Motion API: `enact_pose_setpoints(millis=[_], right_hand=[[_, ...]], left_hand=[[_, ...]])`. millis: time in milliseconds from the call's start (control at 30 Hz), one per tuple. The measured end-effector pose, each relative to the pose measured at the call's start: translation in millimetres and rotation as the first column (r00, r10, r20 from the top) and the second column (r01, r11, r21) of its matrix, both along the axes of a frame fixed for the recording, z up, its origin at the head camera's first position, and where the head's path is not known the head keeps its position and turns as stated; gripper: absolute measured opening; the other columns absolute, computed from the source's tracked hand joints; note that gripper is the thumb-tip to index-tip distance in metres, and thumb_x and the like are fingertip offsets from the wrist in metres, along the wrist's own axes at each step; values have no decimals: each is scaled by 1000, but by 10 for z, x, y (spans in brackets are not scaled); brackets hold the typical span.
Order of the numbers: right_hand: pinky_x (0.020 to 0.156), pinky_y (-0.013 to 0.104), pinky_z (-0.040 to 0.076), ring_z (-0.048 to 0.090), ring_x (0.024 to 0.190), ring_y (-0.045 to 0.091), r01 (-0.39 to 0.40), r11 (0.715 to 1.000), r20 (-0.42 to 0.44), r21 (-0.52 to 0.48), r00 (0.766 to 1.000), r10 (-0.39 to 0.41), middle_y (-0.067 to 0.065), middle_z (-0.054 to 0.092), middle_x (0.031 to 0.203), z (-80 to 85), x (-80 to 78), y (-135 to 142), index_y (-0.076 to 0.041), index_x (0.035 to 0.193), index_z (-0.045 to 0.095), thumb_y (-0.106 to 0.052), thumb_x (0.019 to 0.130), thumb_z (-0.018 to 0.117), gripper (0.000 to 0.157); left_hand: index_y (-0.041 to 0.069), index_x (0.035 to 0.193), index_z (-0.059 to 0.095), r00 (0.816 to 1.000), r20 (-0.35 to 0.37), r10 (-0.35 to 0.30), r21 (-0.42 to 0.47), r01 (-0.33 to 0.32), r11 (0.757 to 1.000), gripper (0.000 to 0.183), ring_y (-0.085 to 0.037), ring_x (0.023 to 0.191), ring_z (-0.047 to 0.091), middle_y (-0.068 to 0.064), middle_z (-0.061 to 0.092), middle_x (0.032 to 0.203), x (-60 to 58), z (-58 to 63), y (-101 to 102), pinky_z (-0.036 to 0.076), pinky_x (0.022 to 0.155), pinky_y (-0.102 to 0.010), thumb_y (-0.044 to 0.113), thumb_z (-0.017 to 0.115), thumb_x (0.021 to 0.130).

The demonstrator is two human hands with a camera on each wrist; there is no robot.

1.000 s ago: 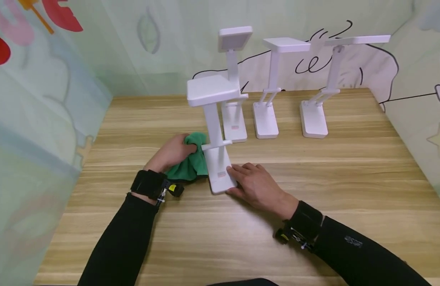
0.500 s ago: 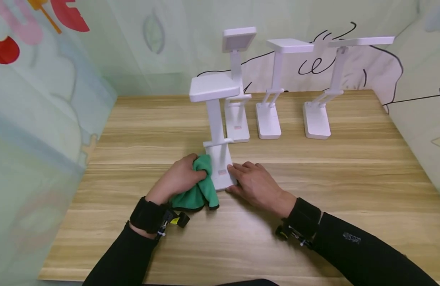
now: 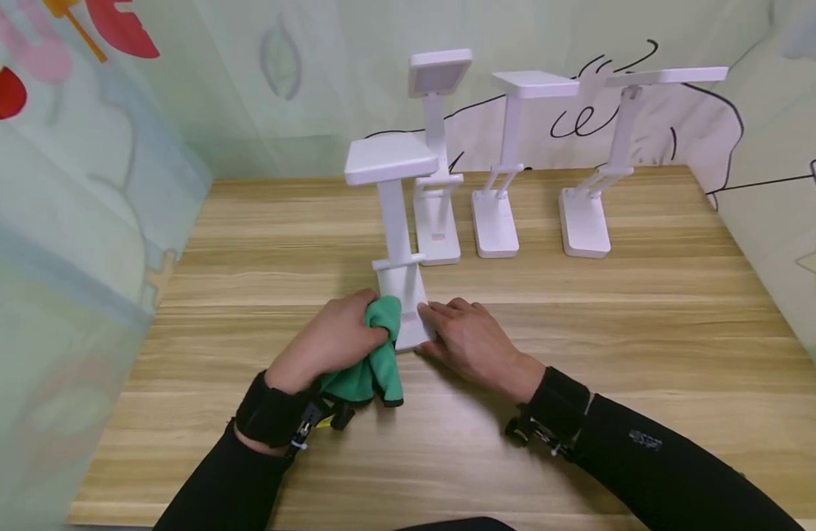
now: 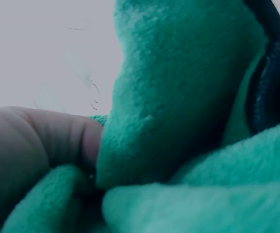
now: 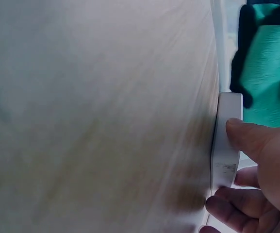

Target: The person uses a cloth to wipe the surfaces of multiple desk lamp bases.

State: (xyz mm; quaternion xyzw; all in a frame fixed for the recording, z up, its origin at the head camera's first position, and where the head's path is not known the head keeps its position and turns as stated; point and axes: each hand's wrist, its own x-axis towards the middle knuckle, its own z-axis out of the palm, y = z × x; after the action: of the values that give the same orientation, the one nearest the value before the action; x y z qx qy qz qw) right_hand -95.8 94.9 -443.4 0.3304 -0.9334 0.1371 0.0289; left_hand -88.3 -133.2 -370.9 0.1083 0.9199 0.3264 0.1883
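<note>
A white desk lamp stands upright left of the table's middle, its flat head raised above a slim arm. My left hand grips a bunched green cloth with dark edging against the left side of the lamp's base. Folds of the cloth fill most of the left wrist view and hide the fingertips. From the right, my right hand holds the near corner of the base. The right wrist view shows the thumb on the end of the white base and the other fingers along its side.
Behind the held lamp are three more white lamps: one close behind it, one in the middle and one farther right. They stand near the back of the wooden table. Printed curtains enclose the back and sides.
My left hand has drawn the green cloth toward me along the lamp base, from beside its middle to its near end. The right hand keeps its hold, and the lamp has hardly shifted.
</note>
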Motion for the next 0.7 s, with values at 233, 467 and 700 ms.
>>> enact_pose_setpoints(millis=[233,467,700], right_hand=[[84,44,49,57,102,24,0,995,87,-102,996,8,9,60,132,-23,-18,59,-9,139,51,-43,89,66,62],[83,40,53,62,100,15,136,916,294,-378,956,-20,6,65,122,77,57,129,-16,141,50,-36,97,58,49],[74,36,55,63,93,14,134,821,352,-556,932,86,6,59,129,170,163,96,-25,148,38,-35,93,64,61]], left_hand=[[12,124,51,997,-24,67,152,-62,986,39,-24,83,56,-9,60,102,-35,15,45,49,69,-36,21,58,86],[12,132,44,974,114,196,431,-226,874,44,-25,105,53,-8,54,121,-36,-144,153,46,89,-44,20,59,91],[12,138,25,934,206,292,643,-354,679,56,-22,116,47,-10,44,128,37,-225,465,40,100,-42,22,58,94]])
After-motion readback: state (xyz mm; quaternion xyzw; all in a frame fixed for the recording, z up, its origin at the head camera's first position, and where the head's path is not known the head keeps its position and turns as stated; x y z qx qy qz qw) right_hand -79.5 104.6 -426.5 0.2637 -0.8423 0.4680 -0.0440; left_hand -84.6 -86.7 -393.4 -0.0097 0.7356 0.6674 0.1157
